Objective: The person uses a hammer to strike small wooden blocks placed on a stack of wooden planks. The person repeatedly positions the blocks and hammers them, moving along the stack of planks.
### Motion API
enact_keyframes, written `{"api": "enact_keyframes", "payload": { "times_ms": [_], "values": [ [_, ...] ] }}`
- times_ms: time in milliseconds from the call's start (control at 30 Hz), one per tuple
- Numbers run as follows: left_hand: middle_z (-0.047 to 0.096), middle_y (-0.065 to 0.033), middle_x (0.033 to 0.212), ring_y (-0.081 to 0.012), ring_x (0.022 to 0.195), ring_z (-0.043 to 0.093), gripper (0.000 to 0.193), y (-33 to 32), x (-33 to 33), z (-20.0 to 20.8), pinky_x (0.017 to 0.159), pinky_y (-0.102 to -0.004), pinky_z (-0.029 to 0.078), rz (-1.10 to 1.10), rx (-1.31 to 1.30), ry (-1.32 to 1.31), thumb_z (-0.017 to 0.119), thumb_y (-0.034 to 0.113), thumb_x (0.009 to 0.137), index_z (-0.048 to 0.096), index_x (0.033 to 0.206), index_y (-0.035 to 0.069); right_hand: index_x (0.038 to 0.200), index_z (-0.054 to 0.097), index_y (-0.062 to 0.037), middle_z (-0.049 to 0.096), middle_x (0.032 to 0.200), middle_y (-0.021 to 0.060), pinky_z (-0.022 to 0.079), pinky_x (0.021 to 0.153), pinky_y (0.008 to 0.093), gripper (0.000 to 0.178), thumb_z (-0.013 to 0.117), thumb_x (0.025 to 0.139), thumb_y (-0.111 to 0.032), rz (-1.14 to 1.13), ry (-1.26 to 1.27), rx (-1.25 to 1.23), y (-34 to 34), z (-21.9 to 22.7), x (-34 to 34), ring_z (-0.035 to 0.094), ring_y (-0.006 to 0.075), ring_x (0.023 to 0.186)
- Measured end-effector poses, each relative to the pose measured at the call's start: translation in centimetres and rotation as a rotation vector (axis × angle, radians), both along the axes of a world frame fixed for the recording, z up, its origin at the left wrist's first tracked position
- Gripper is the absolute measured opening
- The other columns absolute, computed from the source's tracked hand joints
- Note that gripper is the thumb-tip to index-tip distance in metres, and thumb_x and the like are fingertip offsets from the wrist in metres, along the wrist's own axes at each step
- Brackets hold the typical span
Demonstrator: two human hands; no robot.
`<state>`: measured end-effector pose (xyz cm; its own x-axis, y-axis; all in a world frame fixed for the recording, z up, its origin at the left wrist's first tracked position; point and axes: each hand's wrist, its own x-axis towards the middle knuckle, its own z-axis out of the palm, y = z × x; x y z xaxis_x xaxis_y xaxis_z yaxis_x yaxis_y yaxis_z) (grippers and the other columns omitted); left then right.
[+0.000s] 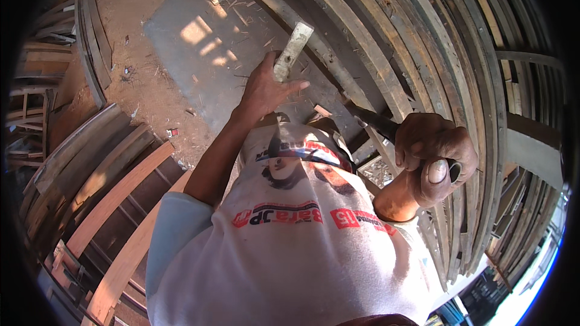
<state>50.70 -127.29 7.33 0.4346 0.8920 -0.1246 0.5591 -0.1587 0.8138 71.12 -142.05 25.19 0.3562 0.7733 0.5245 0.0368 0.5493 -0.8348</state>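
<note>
Shirtfront (302, 259), white with red and black print, fills the lower middle of my head-camera feed as I watch remotely over stacked timber. My right hand (432, 157) is raised on the right, its fingers clenched around a dark tool (380, 122) whose narrow length points up and left; I cannot tell its exact kind. Farther out, near the upper middle, my left hand (264, 87) grasps the lower end of a pale, weathered block (294, 51), thumb stretched out to the right. I see the block tilted, its top leaning right, against the view of a long beam (329, 60); whether the two touch, I cannot tell. Orange-brown planks (122, 196) lie at lower left, long grey-brown timbers (435, 54) run side by side on the right, and beyond, a grey sheet (181, 78) covers brown ground (133, 30) scattered with wood scraps, sunlight falling in patches.
</note>
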Motion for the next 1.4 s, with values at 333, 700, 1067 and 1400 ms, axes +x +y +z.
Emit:
{"api": "enact_keyframes", "payload": {
  "times_ms": [333,700,1067,1400],
  "values": [
    [0.067,-0.0202,0.123,-0.0388,0.132,0.057,0.048,10.5,1.3,-4.0,0.107,-0.0505,0.046,-0.111,0.394,-0.014,0.081,0.03,0.088,0.063,0.123,0.003,0.076,0.053,-0.0042,0.056,0.058,0.0041,0.039,0.043,0.0248,0.031,0.066,0.103,-0.013,-0.06,-0.188,-0.225,8.9,0.5,-3.5,0.052,0.0081,0.047],
    [0.062,-0.01,0.145,-0.032,0.153,0.037,0.059,16.4,4.0,-7.3,0.121,-0.0542,0.032,-0.227,0.337,0.061,0.076,0.042,0.09,0.063,0.137,0.01,0.076,0.06,-0.0027,0.056,0.059,0.0031,0.041,0.052,0.0336,0.04,0.071,0.102,-0.03,-0.198,-0.636,-0.684,25.0,-3.1,-8.6,0.049,0.01,0.055],
    [0.045,-0.0239,0.159,-0.0358,0.15,0.041,0.062,16.1,3.2,-6.3,0.121,-0.0461,0.041,-0.211,0.265,0.017,0.079,0.035,0.09,0.058,0.142,0.008,0.082,0.064,-0.0012,0.055,0.062,-0.0014,0.04,0.053,0.0341,0.049,0.073,0.099,-0.046,-0.2,-0.652,-0.673,27.1,-4.2,-8.4,0.047,0.0113,0.057],
    [0.034,-0.0223,0.167,-0.0369,0.151,0.041,0.066,16.3,3.5,-6.9,0.122,-0.0461,0.039,-0.214,0.238,0.067,0.075,0.04,0.093,0.054,0.147,0.008,0.082,0.058,-0.0036,0.053,0.059,0.0066,0.044,0.045,0.0292,0.037,0.063,0.108,-0.029,-0.126,-0.275,-0.192,15.5,0.1,-1.9,0.052,0.0135,0.048]
  ]
}}
